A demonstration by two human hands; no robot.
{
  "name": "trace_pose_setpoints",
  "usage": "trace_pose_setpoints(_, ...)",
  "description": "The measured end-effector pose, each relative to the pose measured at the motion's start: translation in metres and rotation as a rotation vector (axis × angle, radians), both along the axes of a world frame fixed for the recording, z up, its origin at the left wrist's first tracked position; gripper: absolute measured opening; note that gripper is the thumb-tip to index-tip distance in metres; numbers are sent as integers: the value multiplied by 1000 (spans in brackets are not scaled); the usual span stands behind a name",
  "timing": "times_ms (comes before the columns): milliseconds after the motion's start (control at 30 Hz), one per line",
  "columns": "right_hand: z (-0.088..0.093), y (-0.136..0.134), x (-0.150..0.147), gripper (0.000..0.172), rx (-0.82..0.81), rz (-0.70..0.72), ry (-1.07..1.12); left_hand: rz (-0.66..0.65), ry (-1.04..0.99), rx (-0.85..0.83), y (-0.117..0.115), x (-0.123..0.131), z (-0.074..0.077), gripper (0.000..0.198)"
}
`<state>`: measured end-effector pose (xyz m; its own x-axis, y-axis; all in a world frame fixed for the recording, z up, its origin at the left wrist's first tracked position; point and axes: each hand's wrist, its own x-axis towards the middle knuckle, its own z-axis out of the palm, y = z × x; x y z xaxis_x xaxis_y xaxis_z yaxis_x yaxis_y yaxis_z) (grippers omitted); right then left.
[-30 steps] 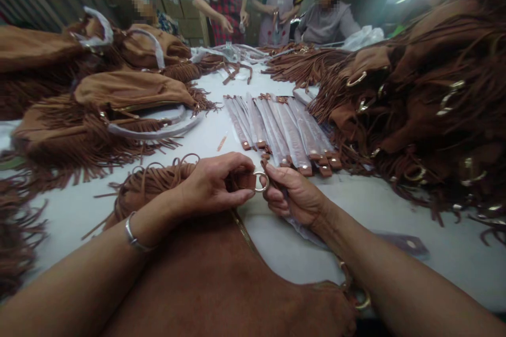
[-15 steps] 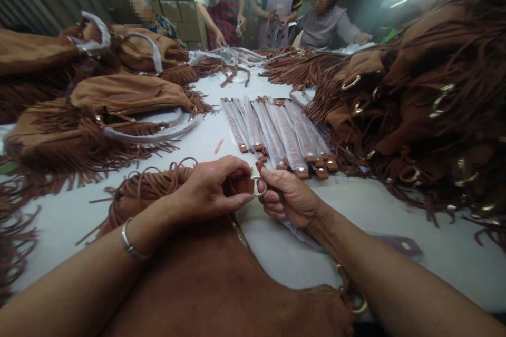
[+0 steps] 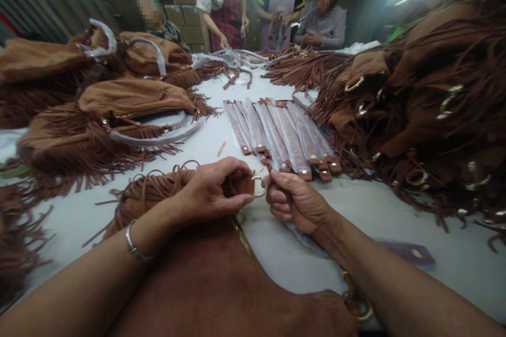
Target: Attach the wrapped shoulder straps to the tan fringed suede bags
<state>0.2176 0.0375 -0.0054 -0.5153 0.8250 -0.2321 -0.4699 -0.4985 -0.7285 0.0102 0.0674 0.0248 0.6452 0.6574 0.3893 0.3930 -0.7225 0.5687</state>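
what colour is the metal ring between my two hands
The ring is pale gold, shown in the head view.

Bare L forearm (image 3: 90,271) w/ one silver-col. bangle (image 3: 129,240) nr the wrist (image 3: 160,221): narrow, rounded band, shiny, w/ small mark or joint on side, too blurry to tell. R forearm (image 3: 395,268), L hand (image 3: 215,187) & R hand (image 3: 298,199) bare.

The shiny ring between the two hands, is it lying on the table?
No, the shiny ring is held up at the end of a brown tab in the left hand.
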Motion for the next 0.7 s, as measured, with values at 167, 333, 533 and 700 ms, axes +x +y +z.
trace_pose_setpoints(167, 2, -2, -1, 14, 38, 54, -10, -21, -2, -21, 1, -1, 0, 30)
trace_pose_setpoints(333, 2, -1, -2, 10, 5, 54, 40, -25, 21, -96, 1, -1, 3, 30)
trace_pose_setpoints(533, 2, 3, -2, 11, -23, 49, 4, -35, 25, -164, 3, -1, 3, 29)
trace_pose_setpoints(700, 1, -1, -8, 22, 0, -8, -20, 4, 33, -130, 6, 2, 2, 27)
